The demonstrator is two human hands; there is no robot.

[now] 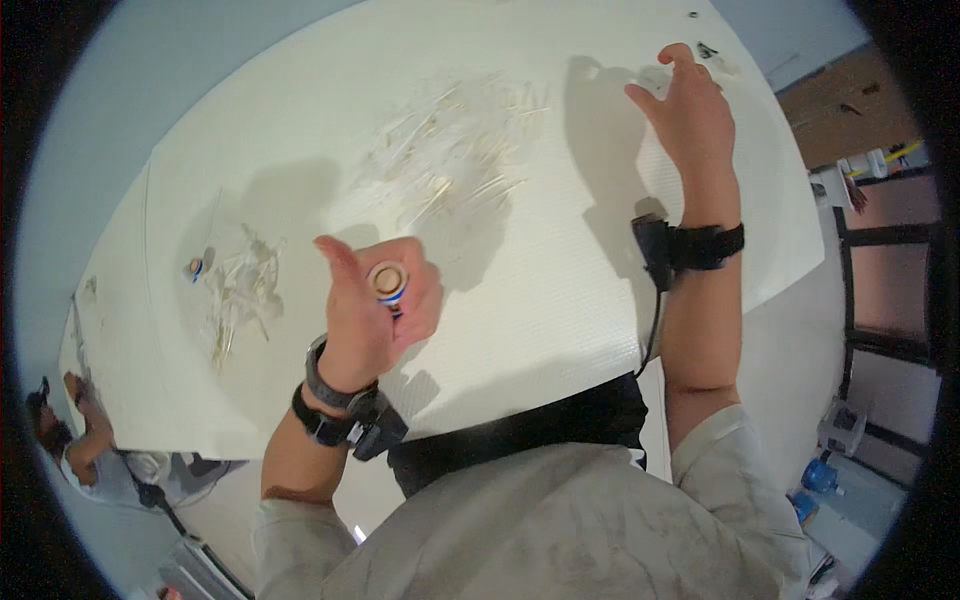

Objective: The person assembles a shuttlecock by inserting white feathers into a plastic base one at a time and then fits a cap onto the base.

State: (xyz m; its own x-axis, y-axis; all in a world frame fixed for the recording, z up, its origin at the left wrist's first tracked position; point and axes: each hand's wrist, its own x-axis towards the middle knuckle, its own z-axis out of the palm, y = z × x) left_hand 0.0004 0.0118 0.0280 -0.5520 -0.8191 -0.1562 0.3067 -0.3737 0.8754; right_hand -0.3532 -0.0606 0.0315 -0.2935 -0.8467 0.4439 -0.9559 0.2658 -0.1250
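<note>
My left hand (365,325) is wrapped round a small cylinder (387,280) with a pale ringed round end and a blue-and-white side, held end-up above the near part of the table. The thumb sticks out to the upper left. Far to the right, my right hand (692,110) hovers with thumb and forefinger apart, nothing visible between them. Close beyond it lie a small dark piece (707,50) and some clear, shiny material. In the middle of the table spreads a loose pile of thin pale sticks (455,150), seemingly mixed with clear plastic wrapping.
A smaller heap of similar sticks (245,290) lies left on the white table (560,320), beside another small blue-sided cylinder (195,267). Another person (85,440) is at the table's far left end. Blue water jugs (822,476) stand on the floor at right.
</note>
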